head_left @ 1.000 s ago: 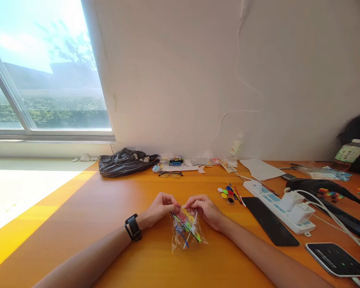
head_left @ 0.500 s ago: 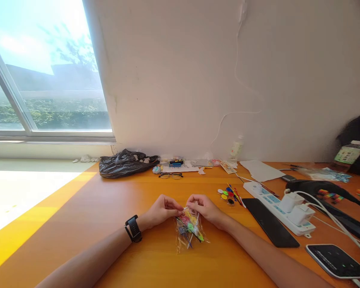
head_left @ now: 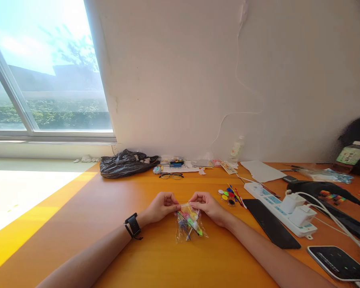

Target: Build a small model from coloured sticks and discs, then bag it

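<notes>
A small clear plastic bag (head_left: 188, 227) hangs between my hands over the wooden table (head_left: 156, 266). Inside it are several small coloured pieces in red, yellow, green and blue, along with thin dark and white sticks; their exact kind is too small to tell. My left hand (head_left: 165, 207), with a black watch (head_left: 133, 226) on the wrist, pinches the bag's upper left corner. At the upper right corner, my right hand (head_left: 208, 208) pinches it the same way. The top edge of the bag shows between the two pinches.
Right of my hands lie several coloured discs and thin sticks (head_left: 230, 196). Beyond them are a black phone (head_left: 271, 223), a white power strip (head_left: 276, 204) with chargers, and a black-topped device (head_left: 337, 262). Glasses (head_left: 171, 176) and a black plastic bag (head_left: 126, 165) lie at the back.
My hands have moved slightly apart, and the bag's top edge is spread wider between them. The bag has risen a little and its contents have shifted.
</notes>
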Action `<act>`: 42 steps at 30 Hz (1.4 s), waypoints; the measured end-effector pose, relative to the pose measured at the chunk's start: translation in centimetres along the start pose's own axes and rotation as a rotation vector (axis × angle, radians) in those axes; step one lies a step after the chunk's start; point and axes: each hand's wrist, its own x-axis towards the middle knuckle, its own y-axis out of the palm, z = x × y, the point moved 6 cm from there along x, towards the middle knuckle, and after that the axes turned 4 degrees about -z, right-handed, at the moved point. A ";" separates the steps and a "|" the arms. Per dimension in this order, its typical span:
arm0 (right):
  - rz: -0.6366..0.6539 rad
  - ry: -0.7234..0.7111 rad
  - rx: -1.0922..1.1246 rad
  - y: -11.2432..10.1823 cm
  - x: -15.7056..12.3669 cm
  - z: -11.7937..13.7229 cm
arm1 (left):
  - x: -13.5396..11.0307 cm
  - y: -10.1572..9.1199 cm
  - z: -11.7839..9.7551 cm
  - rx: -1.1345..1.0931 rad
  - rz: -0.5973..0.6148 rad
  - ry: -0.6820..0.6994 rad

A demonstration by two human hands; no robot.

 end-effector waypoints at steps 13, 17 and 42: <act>0.014 0.012 -0.022 -0.4 0.3 -1.0 | -0.8 0.0 -1.5 -0.048 0.002 -0.027; -0.018 -0.048 -0.064 -0.2 0.4 -0.8 | -1.2 -0.1 -1.7 -0.063 -0.035 -0.100; -0.001 -0.077 -0.037 0.7 -0.1 0.0 | -0.8 0.5 0.6 0.026 0.167 -0.162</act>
